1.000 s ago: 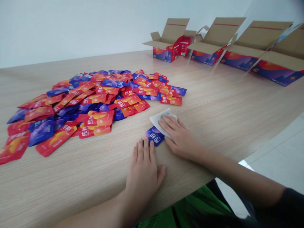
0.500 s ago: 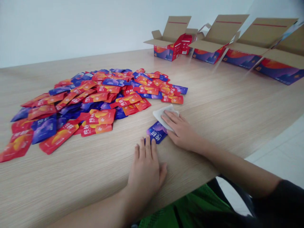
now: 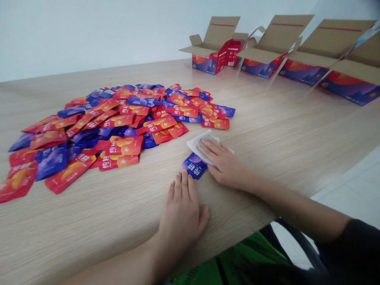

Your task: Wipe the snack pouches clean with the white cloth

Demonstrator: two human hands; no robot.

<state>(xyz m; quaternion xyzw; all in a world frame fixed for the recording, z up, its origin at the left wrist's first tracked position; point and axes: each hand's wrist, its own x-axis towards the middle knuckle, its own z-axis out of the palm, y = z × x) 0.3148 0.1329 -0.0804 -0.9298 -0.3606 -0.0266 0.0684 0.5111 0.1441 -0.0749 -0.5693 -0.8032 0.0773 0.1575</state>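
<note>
Right hand [image 3: 224, 168] fingers [image 3: 209, 148]: close together, flat, pressed down on a folded white wipe [image 3: 204, 144]. Thumb out of sight behind the hand or under the wipe, so no telling whether anything is pinched. Left hand [image 3: 179, 215] fingers [image 3: 181, 186]: slightly spread, flat on the desk [image 3: 267, 130], thumb angled out, nothing held, tips just below the sachet.

Blue-purple foil sachet [image 3: 194, 166] lying flat on the desk between both hands, white Chinese characters on the face, lower edge just beside the left fingertips, upper right corner touching or tucked under the wipe; exact overlap hard to see. Well clear of the main heap, though only just beside its nearest edge.

Loose heap of red-orange and blue sachets [image 3: 123, 145] to the left, overlapping, most print partly covered. Far end of the desk: row of open cardboard cartons [image 3: 208, 63] with flaps up, the rightmost cut off by the frame. Small red box [image 3: 232, 53] beside the first carton. Dark sleeve [image 3: 350, 253] at right edge, green fabric [image 3: 237, 261] at bottom, partly cut off.
</note>
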